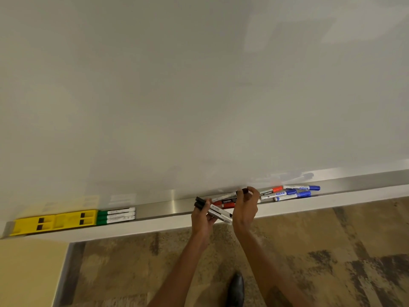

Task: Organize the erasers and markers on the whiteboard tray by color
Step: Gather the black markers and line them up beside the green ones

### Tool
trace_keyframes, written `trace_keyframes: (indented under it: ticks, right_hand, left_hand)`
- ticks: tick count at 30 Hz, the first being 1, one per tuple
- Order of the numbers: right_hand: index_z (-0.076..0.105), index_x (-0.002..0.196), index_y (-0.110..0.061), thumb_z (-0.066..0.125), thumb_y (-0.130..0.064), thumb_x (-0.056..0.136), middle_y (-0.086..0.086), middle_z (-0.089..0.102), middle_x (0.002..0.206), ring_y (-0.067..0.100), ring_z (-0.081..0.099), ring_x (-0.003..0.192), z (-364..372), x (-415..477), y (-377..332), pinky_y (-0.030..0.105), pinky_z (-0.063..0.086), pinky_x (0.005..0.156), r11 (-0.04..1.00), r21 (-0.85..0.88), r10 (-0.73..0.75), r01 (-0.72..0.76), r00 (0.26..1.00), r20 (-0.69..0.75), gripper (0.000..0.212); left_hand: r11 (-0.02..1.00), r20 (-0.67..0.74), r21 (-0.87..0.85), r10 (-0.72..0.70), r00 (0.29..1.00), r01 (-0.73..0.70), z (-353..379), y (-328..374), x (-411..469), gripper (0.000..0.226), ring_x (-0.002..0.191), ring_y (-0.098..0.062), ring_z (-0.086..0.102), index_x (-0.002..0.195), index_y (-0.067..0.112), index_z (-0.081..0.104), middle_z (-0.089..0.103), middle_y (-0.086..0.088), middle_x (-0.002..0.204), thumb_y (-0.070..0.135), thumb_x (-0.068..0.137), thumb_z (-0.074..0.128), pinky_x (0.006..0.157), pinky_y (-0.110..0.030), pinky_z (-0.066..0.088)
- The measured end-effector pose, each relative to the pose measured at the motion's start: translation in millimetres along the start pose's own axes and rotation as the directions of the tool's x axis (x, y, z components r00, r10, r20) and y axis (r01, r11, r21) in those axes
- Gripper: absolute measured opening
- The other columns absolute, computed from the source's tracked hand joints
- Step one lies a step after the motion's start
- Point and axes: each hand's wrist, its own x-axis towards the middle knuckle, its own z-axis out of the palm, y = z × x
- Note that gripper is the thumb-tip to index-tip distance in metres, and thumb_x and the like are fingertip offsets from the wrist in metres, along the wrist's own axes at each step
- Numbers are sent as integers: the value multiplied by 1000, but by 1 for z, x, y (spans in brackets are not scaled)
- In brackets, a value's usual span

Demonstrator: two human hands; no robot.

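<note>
Two yellow erasers [55, 221] lie at the left end of the steel whiteboard tray [159, 208], with three green markers [116, 216] right beside them. My left hand [202, 218] grips two black-capped markers [218, 212] just in front of the tray. My right hand [246, 204] pinches the cap end of another black marker [225, 196] lying in the tray. Under it lies a red eraser [225, 203] marked "camlin". To the right lie a red-capped marker [271, 191] and three blue markers [294, 193].
The whiteboard [199, 85] fills the upper view. Below the tray is a brown patterned floor [332, 251], a shoe [236, 289] and a pale cabinet side [28, 273] at the lower left.
</note>
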Motion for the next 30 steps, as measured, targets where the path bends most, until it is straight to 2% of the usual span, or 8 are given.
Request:
trace_keyframes:
  ticks: [5, 8, 13, 17, 22, 27, 28, 30]
  right_hand:
    - [54, 119, -36, 55, -25, 99, -12, 62, 113, 7, 64, 103, 6, -14, -17, 19, 53, 83, 971, 123, -205, 204, 979, -7, 22]
    - [54, 121, -42, 59, -27, 98, -25, 63, 114, -4, 61, 104, 10, -28, -22, 9, 51, 81, 948, 69, -317, 310, 938, 138, 28]
    - [61, 103, -51, 65, -24, 93, -28, 69, 99, -8, 65, 95, 27, -49, -21, 5, 50, 76, 945, -51, -259, 322, 835, 485, 29]
    - [65, 108, -41, 59, -22, 96, -36, 66, 92, -13, 64, 94, 41, -66, -16, 4, 51, 78, 890, -164, -254, 426, 760, 598, 24]
    - [64, 118, -26, 47, -21, 102, -11, 71, 109, 0, 65, 97, 56, -92, -15, 21, 55, 89, 757, -216, -317, 617, 635, 704, 24]
    - [53, 139, -22, 43, -23, 104, 3, 55, 144, 18, 49, 136, 66, -105, -15, 35, 42, 113, 671, -216, -229, 709, 475, 850, 37]
    - [50, 142, -22, 43, -25, 104, 2, 49, 150, 17, 42, 140, 67, -106, -16, 33, 38, 115, 674, -220, -218, 705, 474, 853, 39]
    - [50, 143, -23, 44, -27, 104, 0, 49, 149, 15, 45, 137, 67, -104, -17, 33, 41, 111, 730, -256, -226, 634, 576, 786, 39]
  left_hand:
    - [1000, 36, -11, 4, 999, -4, -10, 7, -4, 31, 114, -38, 63, 124, -3, 58, 66, -20, 122, 11, 97, 56, 84, -41, 58]
    - [998, 73, -55, 15, 997, -11, -16, 13, -8, 28, 112, -34, 65, 122, 5, 59, 70, -15, 120, 12, 95, 58, 86, -43, 58]
    - [999, 156, -12, 51, 986, -50, -26, 20, -16, 26, 99, -28, 72, 118, 15, 66, 74, -12, 109, 17, 92, 64, 75, -36, 60]
    - [995, 122, 15, 95, 988, -97, -41, 26, -20, 24, 95, -25, 73, 120, 16, 65, 75, -9, 106, 17, 96, 58, 72, -33, 58]
    - [986, -24, 81, 145, 989, -142, -58, 37, -22, 20, 96, -23, 72, 115, 19, 66, 74, -7, 103, 18, 97, 57, 71, -29, 58]
    - [989, -165, 19, 148, 975, -146, -76, 48, -18, 15, 82, -19, 70, 108, 16, 66, 72, -4, 90, 17, 95, 60, 59, -24, 56]
    - [989, -172, -22, 140, 975, -146, -82, 52, -18, 14, 82, -19, 70, 107, 17, 67, 73, -4, 91, 19, 94, 62, 61, -27, 56]
    - [984, -193, -100, 125, 973, -146, -91, 59, -17, 19, 88, -24, 70, 111, 16, 65, 72, -8, 98, 22, 93, 64, 64, -30, 59]
